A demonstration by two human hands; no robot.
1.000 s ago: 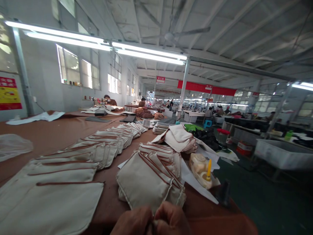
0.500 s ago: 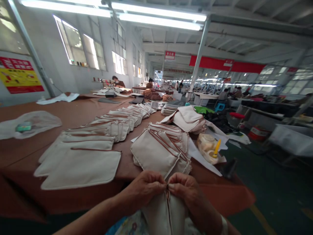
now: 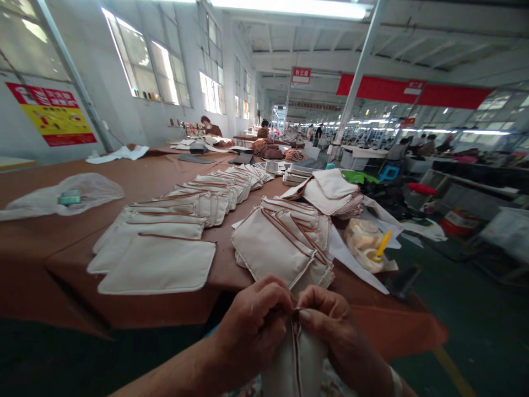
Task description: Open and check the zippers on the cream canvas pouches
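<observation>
pale pouches (image 3: 185, 215) are fanned across the brown worktop (image 3: 61, 237) from its near edge, a plastic bag (image 3: 97, 193) laid to their left; a pile (image 3: 273, 248) is stacked nearer the right edge, a dark cone (image 3: 404, 284), perhaps, by the near right corner.

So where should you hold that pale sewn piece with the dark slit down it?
Probably pinch the pale sewn piece at its top end, beside the dark slit, coming in from left and right. The slit runs down the middle, leaving a pale panel on each side to pinch. The left grip and right grip are both at that end.
</observation>
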